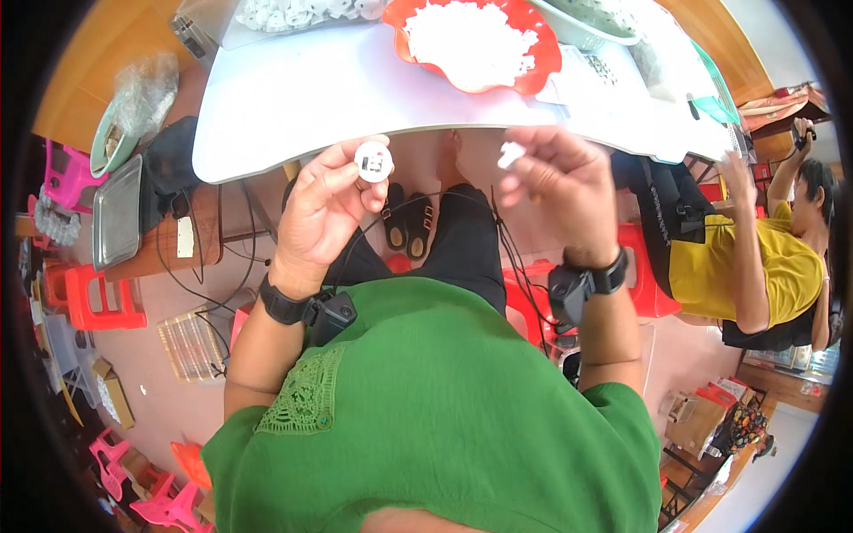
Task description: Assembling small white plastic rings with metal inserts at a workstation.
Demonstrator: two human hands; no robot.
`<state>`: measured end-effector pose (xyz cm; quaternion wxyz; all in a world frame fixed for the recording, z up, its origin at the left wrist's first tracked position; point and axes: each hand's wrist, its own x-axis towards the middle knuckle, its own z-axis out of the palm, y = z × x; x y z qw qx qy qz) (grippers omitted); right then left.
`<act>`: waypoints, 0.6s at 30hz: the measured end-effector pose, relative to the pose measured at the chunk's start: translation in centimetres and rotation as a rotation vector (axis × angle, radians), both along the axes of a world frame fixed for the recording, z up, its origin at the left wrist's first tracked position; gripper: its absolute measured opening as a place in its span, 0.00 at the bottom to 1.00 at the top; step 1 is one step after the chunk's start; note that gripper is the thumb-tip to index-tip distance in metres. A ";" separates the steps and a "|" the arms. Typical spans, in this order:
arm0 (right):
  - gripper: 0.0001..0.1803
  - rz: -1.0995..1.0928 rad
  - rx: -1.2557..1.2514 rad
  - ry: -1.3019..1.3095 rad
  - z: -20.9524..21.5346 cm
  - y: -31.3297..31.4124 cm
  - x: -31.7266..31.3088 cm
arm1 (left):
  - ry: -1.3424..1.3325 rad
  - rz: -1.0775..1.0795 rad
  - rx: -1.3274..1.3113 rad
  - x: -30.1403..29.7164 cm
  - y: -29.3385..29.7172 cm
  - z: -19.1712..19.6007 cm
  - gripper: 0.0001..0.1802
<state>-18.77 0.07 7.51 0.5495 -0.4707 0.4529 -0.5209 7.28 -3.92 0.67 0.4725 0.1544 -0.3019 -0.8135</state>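
Left hand (pixel 324 209) pinching white round disc (pixel 373 162) at fingertips, just below table (pixel 293 107) edge. Right hand (pixel 560 182) pinching small white clip (pixel 510 155) nearby, apart from disc. Best to keep disc face-up and steady, line clip up square, press gently.

Round white disc (pixel 374 162): smooth plastic with a dull metal centre, pinched in the left hand (pixel 324 209).
Small white piece (pixel 510 155): matt plastic, held by the right hand (pixel 560 191).
Red scalloped bowl (pixel 542 67): glossy plastic, heaped with white plastic bits.
White tabletop (pixel 311 98): smooth, faintly shiny.
Green blouse (pixel 444 417): matt cloth with a lace patch.
Grey tray (pixel 117 211): dull metal.
Black wristbands (pixel 283 306): matt, rubbery-looking.
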 end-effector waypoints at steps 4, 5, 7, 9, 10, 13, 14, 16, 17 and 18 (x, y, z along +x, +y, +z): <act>0.14 0.054 0.031 -0.096 -2.6 1.3 1.0 | -0.048 0.002 0.019 -0.1 0.8 0.3 0.26; 0.14 0.060 0.034 -0.104 -2.7 1.5 1.2 | -0.051 0.003 0.013 -0.1 1.0 0.4 0.26; 0.14 0.059 0.034 -0.074 -2.5 1.8 1.5 | -0.052 0.010 0.020 -0.3 1.5 0.4 0.25; 0.13 0.061 0.034 -0.042 -2.1 2.1 1.6 | -0.062 0.007 0.019 -0.6 1.9 0.4 0.25; 0.13 0.060 0.036 -0.025 -1.9 2.2 1.6 | -0.071 -0.001 0.025 -0.8 2.1 0.5 0.25; 0.11 0.065 0.024 -0.008 -1.8 2.5 1.6 | -0.095 -0.026 0.037 -1.5 2.7 0.7 0.24; 0.10 0.067 0.015 -0.005 -1.9 2.5 1.6 | -0.060 -0.032 0.041 -1.9 2.8 0.8 0.19; 0.08 0.088 0.032 0.006 -1.7 2.6 1.5 | -0.060 -0.051 0.040 -2.2 2.8 1.0 0.19; 0.07 0.104 0.053 0.020 -1.6 2.6 1.5 | -0.058 -0.075 0.044 -2.4 2.8 1.1 0.19; 0.07 0.103 0.049 0.016 -1.4 2.5 1.6 | -0.050 -0.084 0.037 -2.5 2.7 1.1 0.19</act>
